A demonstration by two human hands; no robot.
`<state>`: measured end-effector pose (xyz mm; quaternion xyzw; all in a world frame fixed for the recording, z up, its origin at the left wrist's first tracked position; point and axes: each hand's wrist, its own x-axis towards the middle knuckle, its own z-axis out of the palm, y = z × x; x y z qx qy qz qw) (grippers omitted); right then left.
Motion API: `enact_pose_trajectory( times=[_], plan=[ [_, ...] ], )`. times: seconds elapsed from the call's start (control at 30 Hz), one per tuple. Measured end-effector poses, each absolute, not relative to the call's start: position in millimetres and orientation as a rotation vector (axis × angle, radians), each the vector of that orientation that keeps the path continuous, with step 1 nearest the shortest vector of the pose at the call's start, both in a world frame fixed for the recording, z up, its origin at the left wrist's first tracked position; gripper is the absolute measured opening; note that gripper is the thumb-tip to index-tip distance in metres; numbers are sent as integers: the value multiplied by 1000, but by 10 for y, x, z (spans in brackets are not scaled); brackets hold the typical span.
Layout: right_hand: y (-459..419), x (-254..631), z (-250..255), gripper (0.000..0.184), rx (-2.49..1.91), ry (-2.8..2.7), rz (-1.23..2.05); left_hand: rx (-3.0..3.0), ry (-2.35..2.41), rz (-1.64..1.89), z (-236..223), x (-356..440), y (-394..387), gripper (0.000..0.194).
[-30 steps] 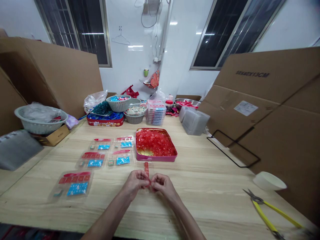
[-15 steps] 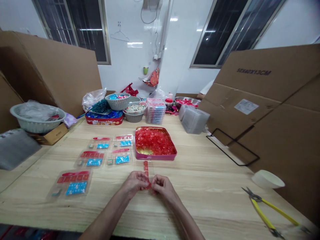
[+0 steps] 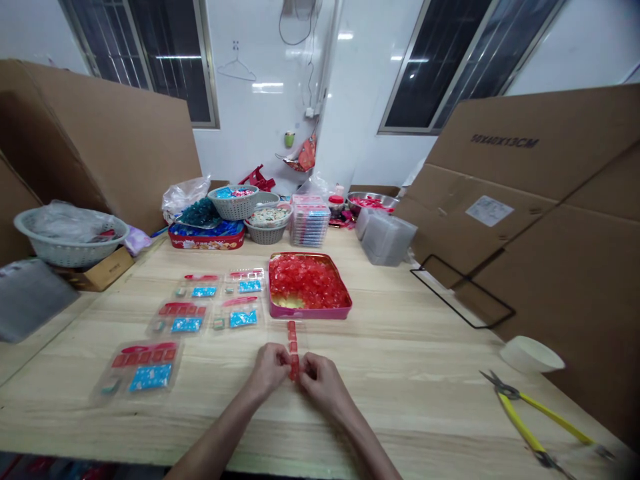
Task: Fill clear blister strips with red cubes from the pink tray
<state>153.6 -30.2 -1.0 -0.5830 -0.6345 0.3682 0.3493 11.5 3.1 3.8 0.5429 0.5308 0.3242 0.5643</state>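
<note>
Big pale wood-look surface (image 3: 400,400), walled in by brown cardboard (image 3: 125,133) on left plus big printed carton (image 3: 565,167) on right. Pink-sided tin (image 3: 325,313) heaped with red bits (image 3: 310,280), smack in way straight ahead. Yellow-handled cutters (image 3: 508,391) way off right, handles splayed. Five filled clear trays (image 3: 123,375) at left, well out of way. Left hand (image 3: 271,365) and right hand (image 3: 320,380) curled, fingertips either side of red segmented strip (image 3: 293,350), near end; honestly can't tell whether pinching. Strip just short of tin, long axis near-to-far, far end aimed tinward, leaning slightly left.
</note>
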Motion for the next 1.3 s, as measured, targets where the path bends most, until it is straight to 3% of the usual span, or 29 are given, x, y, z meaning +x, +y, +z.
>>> enact_pose_trajectory(
  times=[0.1,0.57,0.87,1.13,1.23,1.3],
  plan=[
    [-330,1555,63,10,-1540,-1817,790,1395,1278,777,11,107,29,13],
    [-337,1624,117,19,-1495,-1935,708,1732,1235,744,-4,72,-90,10],
    [-351,1582,151,24,-1335,-2032,667,1965,1181,714,5,23,-109,17],
    [-64,1520,178,28,-1283,-2098,442,2063,1178,668,107,-123,-282,15],
    [-218,1408,154,32,-1255,-2178,390,2197,1154,685,9,-235,-494,9],
    [-383,1371,101,36,-1214,-2201,441,2364,1088,678,-187,-340,-657,15]
  ],
)
